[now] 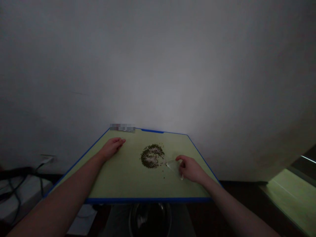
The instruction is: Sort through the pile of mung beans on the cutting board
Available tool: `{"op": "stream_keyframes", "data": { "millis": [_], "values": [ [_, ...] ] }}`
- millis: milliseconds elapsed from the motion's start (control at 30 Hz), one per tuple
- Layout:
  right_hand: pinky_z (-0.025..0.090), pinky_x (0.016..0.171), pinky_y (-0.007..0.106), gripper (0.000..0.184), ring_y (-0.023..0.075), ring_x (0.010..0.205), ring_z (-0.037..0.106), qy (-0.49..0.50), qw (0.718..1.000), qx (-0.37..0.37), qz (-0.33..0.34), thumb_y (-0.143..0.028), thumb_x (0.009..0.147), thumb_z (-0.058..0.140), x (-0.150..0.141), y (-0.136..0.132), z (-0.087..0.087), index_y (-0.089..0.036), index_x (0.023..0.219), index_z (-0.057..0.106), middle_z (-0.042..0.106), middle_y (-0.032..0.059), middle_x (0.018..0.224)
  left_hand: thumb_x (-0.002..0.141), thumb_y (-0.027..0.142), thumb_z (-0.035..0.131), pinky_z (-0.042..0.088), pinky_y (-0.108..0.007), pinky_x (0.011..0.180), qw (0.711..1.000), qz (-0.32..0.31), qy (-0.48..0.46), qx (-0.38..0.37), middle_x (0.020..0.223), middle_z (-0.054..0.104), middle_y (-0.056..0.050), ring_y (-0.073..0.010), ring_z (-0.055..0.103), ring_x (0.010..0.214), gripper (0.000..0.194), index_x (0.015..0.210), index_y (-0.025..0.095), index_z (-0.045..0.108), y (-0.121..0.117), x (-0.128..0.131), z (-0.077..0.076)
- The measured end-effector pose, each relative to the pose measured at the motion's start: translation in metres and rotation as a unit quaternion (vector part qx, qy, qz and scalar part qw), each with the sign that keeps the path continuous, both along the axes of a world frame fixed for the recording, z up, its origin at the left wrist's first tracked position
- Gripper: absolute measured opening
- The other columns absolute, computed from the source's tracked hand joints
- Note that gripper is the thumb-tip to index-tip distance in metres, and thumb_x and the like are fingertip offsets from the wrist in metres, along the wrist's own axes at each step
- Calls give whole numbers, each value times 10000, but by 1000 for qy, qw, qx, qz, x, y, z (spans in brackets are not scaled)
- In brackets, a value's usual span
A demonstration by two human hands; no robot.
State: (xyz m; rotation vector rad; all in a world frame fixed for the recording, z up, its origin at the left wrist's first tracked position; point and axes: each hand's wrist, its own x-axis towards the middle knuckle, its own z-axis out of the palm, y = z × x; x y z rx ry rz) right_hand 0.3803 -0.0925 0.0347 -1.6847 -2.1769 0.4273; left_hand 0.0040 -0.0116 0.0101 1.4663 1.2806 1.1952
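Observation:
A heap of small dark green grains [148, 161], mixed with a pale powdery material [152, 160], lies mid-table on the pale yellow-green tabletop [123, 184]. A few grains are scattered to its right. My right hand [191, 168] is closed on a clear, see-through plastic piece [173, 165], whose left edge comes close to the heap; whether it is a cup or a bag I cannot tell. To the left of the heap, my left hand [113, 147] rests on the tabletop with loosely extended fingers and holds nothing.
A blue edge strip [148, 200] runs round the table. At the back left lies a blurred-out object [122, 127]. A pale wall [158, 65] stands right behind. Below the front edge is a round, shiny dark bowl [150, 219]. Cables [18, 187] hang at the left.

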Motion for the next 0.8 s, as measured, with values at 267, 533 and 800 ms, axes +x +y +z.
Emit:
{"op": "stream_keyframes", "data": {
  "millis": [267,533,800],
  "values": [
    [341,503,195,475,100,502,528,44,996,6,-81,-113,662,444,7,-1,14,-180,1132,476,602,-29,557,658,474,516,198,-215,382,1000,3,-1,0,434,318,71,-63,281,364,343,530,180,393,-3,3,4],
    [362,547,210,338,121,561,563,-26,992,42,-120,-131,644,488,3,4,-4,-172,960,600,640,22,613,657,473,526,190,-216,376,1000,-6,-18,-2,441,326,72,-60,281,363,342,544,178,394,1,1,-1],
    [387,521,200,528,111,512,563,11,992,13,-129,-133,671,461,61,44,17,-107,1198,442,641,14,600,660,457,526,188,-214,371,1000,0,-13,-10,432,324,70,-64,282,365,325,541,181,403,-1,2,1]
  ]
}}
